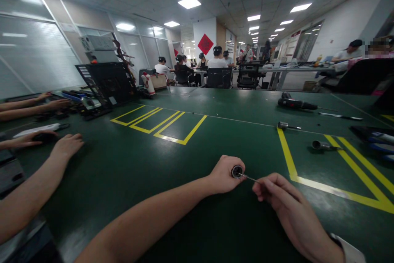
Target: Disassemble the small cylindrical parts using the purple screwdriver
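Above the green table, my left hand (225, 174) is closed around a round metal socket (236, 171), its open end facing up toward me. Dark detail shows inside the socket's mouth, too small to make out. My right hand (281, 201) pinches a thin metal rod (250, 178) between thumb and fingers. The rod's far tip reaches the socket's opening; how deep it goes cannot be seen. Farther right lie a similar metal socket (320, 145) with a thin shank and a smaller metal socket piece (282, 125) with a shank.
A black power drill (297, 103) and a pen-like tool (340, 116) lie at the right, near blue-handled tools (381, 146). Yellow tape (287, 154) marks the green table (147, 197). Another person's hands (66, 148) rest at the left, close to a black computer case (106, 82).
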Demonstrator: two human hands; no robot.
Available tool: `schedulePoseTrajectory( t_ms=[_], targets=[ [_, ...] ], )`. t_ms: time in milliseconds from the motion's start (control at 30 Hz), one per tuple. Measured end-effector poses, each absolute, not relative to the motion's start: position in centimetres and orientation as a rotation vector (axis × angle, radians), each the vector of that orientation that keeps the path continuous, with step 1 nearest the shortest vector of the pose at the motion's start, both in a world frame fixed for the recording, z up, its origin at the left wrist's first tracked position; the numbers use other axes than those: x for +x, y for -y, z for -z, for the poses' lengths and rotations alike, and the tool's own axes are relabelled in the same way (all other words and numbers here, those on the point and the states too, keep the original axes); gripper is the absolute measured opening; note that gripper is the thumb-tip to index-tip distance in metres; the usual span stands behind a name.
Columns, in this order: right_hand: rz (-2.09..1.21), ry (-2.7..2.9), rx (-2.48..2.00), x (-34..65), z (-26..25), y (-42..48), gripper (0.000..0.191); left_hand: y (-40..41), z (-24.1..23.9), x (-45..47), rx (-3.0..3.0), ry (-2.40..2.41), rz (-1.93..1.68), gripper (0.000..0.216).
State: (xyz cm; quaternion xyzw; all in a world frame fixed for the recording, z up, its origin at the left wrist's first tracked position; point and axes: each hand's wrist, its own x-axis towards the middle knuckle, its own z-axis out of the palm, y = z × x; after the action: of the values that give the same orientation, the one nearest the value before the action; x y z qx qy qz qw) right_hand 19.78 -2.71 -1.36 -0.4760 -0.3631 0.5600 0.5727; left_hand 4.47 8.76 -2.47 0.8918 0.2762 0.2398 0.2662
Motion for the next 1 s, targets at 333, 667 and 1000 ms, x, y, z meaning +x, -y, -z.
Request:
schedulePoseTrajectory(
  t_ms=[333, 667, 1000],
  targets=[
    [-1.207, 1.062, -1.221, 19.70, 1.49, 3.13, 0.027, -8.77, 2.43, 4.36, 2.378, -0.703, -0.658, 0.011],
    [-1.242, 0.991, -1.209, 19.53, 1.48, 2.97, 0.024, -8.60, 2.33, 4.60, 2.237, -0.697, -0.678, 0.015],
    [-1.389, 0.858, -1.065, 19.80, 1.19, 2.71, 0.020, -8.65, 2.71, 4.59, 2.000, -0.665, -0.746, 0.018]
  ],
)
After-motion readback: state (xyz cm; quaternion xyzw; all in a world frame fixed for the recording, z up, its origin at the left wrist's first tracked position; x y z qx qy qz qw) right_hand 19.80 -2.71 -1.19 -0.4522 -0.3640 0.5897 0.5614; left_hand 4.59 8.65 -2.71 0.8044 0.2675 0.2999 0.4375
